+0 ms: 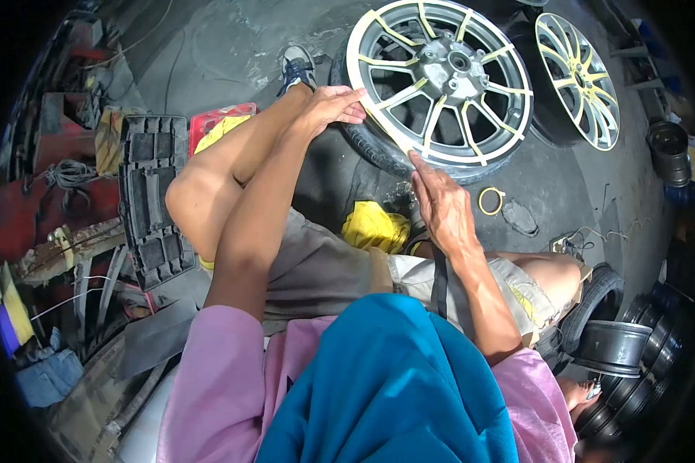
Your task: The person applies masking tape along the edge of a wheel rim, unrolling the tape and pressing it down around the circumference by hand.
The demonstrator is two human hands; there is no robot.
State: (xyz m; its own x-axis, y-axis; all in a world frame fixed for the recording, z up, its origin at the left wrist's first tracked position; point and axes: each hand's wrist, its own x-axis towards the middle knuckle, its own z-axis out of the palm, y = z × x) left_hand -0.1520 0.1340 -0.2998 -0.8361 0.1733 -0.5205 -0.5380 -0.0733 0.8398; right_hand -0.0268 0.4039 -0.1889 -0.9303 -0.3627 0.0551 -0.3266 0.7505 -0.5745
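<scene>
A spoked wheel rim lies on a tire on the floor in front of me. Pale masking tape runs along its outer lip, with shorter strips across the spokes. At the rim's left edge, my left hand is closed with its fingertips on the tape. My right hand is at the near edge, its fingers drawn together and its index fingertip at the other end of this tape stretch. The right thumb is mostly hidden. A tape roll lies on the floor to the right of that hand.
Another taped rim leans at the upper right. A yellow cloth lies between my legs. At the left are a black plastic panel and a red tray. Bare rims and a tire stand at the lower right.
</scene>
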